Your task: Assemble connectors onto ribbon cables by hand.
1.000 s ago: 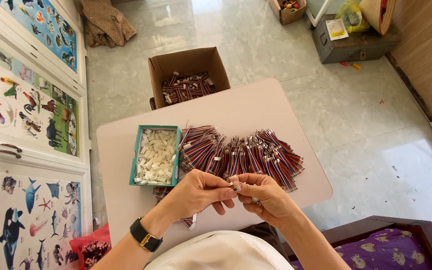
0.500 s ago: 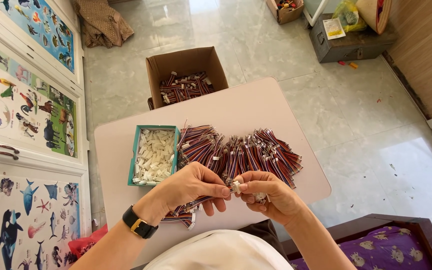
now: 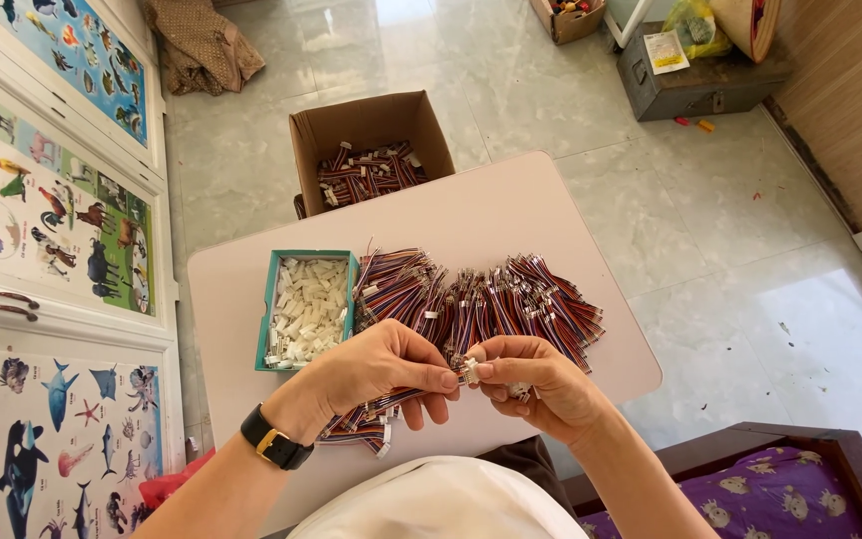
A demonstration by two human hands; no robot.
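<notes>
White plastic shows between the fingertips: a small connector housing (image 3: pixel 470 370) is pinched by the right hand (image 3: pixel 534 384), thumb and forefinger closed on it, at the near edge of the pale pink table (image 3: pixel 511 205). The left hand (image 3: pixel 383 364) meets it, fingertips pinched on what looks like a wire end, so that the two pieces line up close to the eyes. Under the left hand lies a bundle of multicoloured wire leads (image 3: pixel 359 424). Farther up the table, rows of the same leads (image 3: pixel 481 299) fan out, with a teal tray of white housings (image 3: pixel 308 307) to their left, both within easy reach. Beyond the table's far edge a cardboard box (image 3: pixel 371 145) holds more leads. Grey-white tiles (image 3: pixel 730 250) surround the table; animal posters (image 3: pixel 47 215) hang left of it.
</notes>
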